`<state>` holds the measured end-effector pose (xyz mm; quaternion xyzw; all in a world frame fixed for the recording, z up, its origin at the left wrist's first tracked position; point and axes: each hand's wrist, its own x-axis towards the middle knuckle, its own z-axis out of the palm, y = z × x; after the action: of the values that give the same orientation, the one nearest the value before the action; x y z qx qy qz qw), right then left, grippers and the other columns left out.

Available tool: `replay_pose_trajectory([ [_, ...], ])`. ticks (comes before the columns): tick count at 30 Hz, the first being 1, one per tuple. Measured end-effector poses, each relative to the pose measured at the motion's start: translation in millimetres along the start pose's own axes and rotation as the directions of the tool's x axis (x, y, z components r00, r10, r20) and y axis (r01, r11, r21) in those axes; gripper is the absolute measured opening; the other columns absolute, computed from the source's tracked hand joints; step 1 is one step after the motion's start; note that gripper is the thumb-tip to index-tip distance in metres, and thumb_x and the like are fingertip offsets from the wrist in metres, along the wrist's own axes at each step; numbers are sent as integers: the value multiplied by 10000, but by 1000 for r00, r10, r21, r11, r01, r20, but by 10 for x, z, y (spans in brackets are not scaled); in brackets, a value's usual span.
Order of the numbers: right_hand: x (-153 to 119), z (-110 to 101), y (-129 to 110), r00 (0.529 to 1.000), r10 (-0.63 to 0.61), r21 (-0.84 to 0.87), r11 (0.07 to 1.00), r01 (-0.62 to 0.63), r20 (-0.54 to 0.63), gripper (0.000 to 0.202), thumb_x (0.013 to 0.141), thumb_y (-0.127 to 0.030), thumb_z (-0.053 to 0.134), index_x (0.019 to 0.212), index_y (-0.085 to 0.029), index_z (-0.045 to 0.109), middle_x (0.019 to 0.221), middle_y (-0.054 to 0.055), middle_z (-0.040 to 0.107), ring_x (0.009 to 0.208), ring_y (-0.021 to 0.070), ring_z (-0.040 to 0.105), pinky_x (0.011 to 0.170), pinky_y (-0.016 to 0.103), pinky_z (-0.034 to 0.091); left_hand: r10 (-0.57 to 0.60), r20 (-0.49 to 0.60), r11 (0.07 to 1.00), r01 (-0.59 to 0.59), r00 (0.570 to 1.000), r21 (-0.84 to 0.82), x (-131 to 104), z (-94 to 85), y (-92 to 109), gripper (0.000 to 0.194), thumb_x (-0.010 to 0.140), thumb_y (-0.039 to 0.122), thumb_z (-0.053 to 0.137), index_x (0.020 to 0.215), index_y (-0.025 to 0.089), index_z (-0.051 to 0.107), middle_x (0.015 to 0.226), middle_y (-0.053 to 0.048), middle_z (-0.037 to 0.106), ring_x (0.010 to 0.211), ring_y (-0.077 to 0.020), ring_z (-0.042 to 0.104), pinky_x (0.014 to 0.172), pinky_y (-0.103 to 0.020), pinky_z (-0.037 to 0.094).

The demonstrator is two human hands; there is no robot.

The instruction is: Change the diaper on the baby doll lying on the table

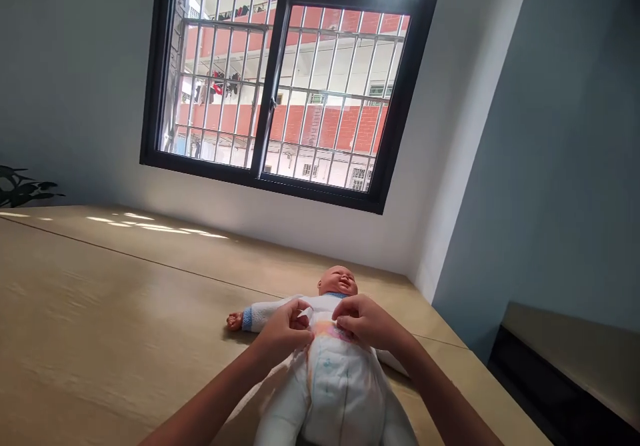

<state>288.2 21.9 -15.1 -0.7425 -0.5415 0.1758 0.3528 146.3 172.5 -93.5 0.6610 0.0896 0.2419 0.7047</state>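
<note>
A baby doll [338, 279] in a white outfit with blue cuffs lies on its back on the wooden table, its head away from me. Over the outfit, a white diaper [333, 373] with a coloured front band covers its belly and hips. My left hand [287, 329] pinches a small white diaper tab [306, 313] at the left side of the waist. At the right end of the band, my right hand [367, 323] has thumb and fingertips pressed together at the diaper's upper edge. What lies between those fingertips is hidden.
The wooden table [125, 313] has a seam across it and reaches the wall below a barred window [280, 93]. At the far left edge are dark plant leaves [27, 187]. A dark piece with a wooden top [570, 359] stands beyond the table's right edge.
</note>
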Motion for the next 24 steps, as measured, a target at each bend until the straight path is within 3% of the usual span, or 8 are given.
replay_pose_trajectory([
  [6,-19,21,-23,998,-28,19,999,27,52,135,736,-273,647,755,-146,687,601,-34,555,563,105,474,521,228,324,104,25,980,-107,994,165,-85,92,59,479,682,258,761,1089,143,538,990,-43,647,675,-77,491,585,-211,381],
  [10,45,132,62,999,-41,-15,999,41,-13,282,774,-416,676,687,-151,635,547,-50,481,538,93,400,499,235,255,124,58,947,-135,991,293,-124,142,102,416,737,235,700,1114,140,550,1053,-71,666,697,-87,477,601,-217,395],
  [15,137,287,131,980,-28,-74,997,13,-199,220,762,-202,552,550,-172,506,500,-52,444,522,88,384,501,249,238,142,102,925,-168,985,341,-114,104,86,412,775,256,671,1153,156,545,1057,-66,659,738,-108,500,629,-229,425],
  [20,165,306,90,981,97,-7,995,-99,-166,197,688,-111,530,512,-181,474,468,-63,396,497,89,364,481,257,231,190,67,889,-200,980,411,-128,31,142,358,754,234,658,1099,175,579,1074,-65,630,899,-162,554,778,-280,483],
  [24,161,315,31,981,166,78,984,-158,-105,194,690,-100,502,519,-185,469,465,-62,387,483,87,349,469,252,231,228,42,796,-211,973,567,-178,62,187,230,792,282,647,1000,187,619,1048,-55,639,966,-195,571,843,-310,475],
])
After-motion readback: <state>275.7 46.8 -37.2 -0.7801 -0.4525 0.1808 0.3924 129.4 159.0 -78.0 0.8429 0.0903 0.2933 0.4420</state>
